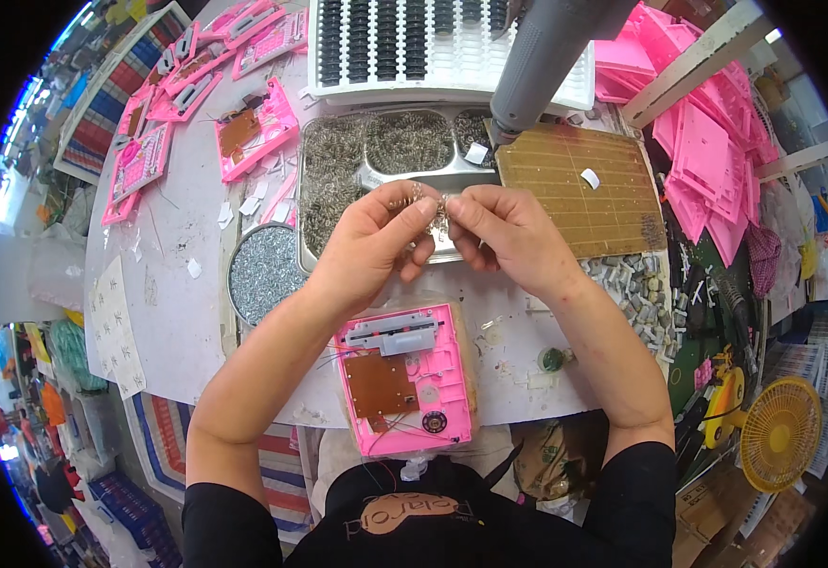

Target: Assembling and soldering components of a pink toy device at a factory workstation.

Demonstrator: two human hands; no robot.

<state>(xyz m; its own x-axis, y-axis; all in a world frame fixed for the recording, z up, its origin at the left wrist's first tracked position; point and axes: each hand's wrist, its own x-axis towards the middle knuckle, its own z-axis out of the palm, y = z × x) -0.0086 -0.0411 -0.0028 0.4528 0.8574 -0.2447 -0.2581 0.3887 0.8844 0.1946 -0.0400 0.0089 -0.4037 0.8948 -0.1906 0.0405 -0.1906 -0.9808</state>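
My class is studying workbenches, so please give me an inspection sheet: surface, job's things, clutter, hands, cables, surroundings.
Surface: pale table, partly covered.
Job's things: springs in the hands, more in the metal tray; pink case with brown board at the near edge.
Clutter: white scraps scattered.
Hands: left hand and right hand pinch springs above the tray.
Cables: thin wires at the case's left.
Surroundings: yellow fan, right.

The single view comes from the left head-worn fisheye, above the near edge of the worktable [177,308], the wearer's black T-shirt [489,540] along the bottom. It faces steeply down and toward the far edge, close over the left hand [376,237], right hand [513,237] and pink casing [442,364], yet reaches the yellow fan [778,434] beyond the near right corner.
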